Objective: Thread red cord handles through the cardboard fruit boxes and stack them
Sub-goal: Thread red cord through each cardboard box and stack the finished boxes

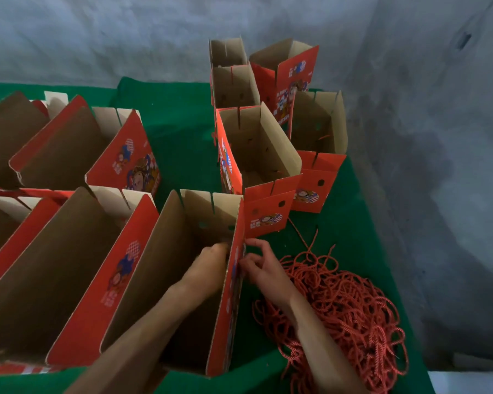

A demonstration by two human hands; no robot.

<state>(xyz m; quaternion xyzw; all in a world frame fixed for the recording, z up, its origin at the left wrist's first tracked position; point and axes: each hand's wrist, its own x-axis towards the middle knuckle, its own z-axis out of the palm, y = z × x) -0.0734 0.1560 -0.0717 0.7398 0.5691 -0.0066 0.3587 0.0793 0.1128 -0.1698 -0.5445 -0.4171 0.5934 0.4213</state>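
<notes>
Green cloth bears an open box (left hand inside, fingers hidden); right fingers pinch its wall.

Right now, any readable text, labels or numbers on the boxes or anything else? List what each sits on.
Nothing can be quoted; all print is too blurred.
White characters beside the cartoon print on the box being threaded: unreadable.
White vertical characters on the neighbouring box's red side: unreadable.
Print on the small red flaps of the stacked boxes: unreadable.
Red cord pile and green table cover: no text.
</notes>
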